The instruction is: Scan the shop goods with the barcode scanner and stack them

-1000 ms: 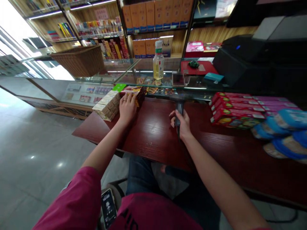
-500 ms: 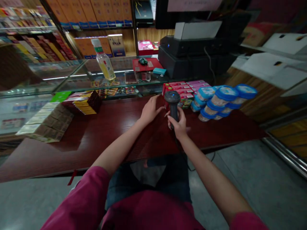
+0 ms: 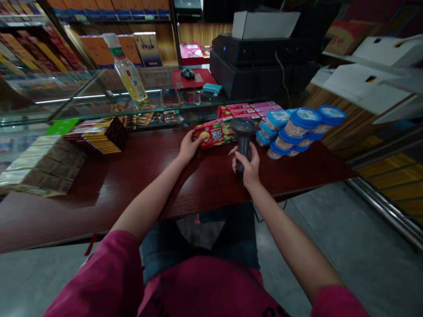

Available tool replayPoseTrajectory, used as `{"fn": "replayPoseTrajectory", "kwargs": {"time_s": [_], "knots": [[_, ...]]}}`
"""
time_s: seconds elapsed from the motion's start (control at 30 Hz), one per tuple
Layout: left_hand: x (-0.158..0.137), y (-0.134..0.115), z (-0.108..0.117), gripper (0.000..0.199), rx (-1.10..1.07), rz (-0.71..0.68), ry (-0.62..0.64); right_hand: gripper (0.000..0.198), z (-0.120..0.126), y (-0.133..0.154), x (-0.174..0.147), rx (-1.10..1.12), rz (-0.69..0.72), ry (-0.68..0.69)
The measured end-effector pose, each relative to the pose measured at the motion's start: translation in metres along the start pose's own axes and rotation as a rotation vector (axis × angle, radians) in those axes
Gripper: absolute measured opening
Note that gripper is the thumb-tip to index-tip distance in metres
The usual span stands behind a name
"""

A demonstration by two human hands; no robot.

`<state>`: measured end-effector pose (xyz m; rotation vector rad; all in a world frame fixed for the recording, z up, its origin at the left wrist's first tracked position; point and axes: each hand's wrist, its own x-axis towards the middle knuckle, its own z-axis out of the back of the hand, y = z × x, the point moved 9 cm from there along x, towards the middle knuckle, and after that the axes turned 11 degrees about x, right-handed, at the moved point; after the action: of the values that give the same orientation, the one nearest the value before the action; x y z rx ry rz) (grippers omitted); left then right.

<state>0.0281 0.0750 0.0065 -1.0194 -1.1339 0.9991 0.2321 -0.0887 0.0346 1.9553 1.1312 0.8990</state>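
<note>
My left hand (image 3: pixel 190 146) is closed on the left end of a red printed box (image 3: pixel 216 134), thumb on its front and fingers behind. The box sits at or just above the dark red wooden counter (image 3: pixel 158 176); I cannot tell whether it touches. In my right hand (image 3: pixel 249 166) is a black handheld barcode scanner (image 3: pixel 243 136), held upright by its handle, with a small blue light on top. The scanner's head covers the right end of the box. Behind stand more stacked red boxes (image 3: pixel 236 108), and to their right are stacked tubs with blue lids (image 3: pixel 304 118).
On the left lie stacked dark-and-yellow packets (image 3: pixel 102 136) and a block of pale green-and-brown cartons (image 3: pixel 42 165). A bottle of yellow liquid (image 3: pixel 130 79) stands on the glass case behind. A black machine (image 3: pixel 264 72) stands at the back right. The scanner's cable hangs over the counter's front edge.
My left hand has moved left from the red stack, drawing one red box out with it. The scanner stays in my right hand, beside the box. The camera view has shifted slightly.
</note>
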Motion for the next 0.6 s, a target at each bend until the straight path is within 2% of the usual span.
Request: {"fn": "replayPoseTrajectory", "kwargs": {"time_s": [0.17, 0.27, 0.33, 0.43, 0.5, 0.6], "knots": [[-0.009, 0.020, 0.129, 0.036, -0.249, 0.114, -0.132, 0.032, -0.045, -0.031, 0.004, 0.138, -0.221, 0.188], [-0.016, 0.023, 0.185, 0.031, -0.308, 0.152, -0.173, 0.031, -0.085, -0.059, 0.011, 0.235, -0.412, 0.310], [-0.020, 0.028, 0.207, 0.027, -0.342, 0.200, -0.198, 0.033, -0.111, -0.075, 0.015, 0.285, -0.506, 0.374], [-0.020, 0.033, 0.223, 0.022, -0.382, 0.212, -0.242, 0.036, -0.139, -0.092, 0.018, 0.346, -0.585, 0.436], [-0.017, 0.034, 0.227, 0.021, -0.376, 0.183, -0.258, 0.037, -0.148, -0.098, 0.017, 0.355, -0.613, 0.465], [-0.009, 0.037, 0.231, 0.025, -0.341, 0.126, -0.255, 0.040, -0.147, -0.100, 0.013, 0.336, -0.637, 0.472]]}}
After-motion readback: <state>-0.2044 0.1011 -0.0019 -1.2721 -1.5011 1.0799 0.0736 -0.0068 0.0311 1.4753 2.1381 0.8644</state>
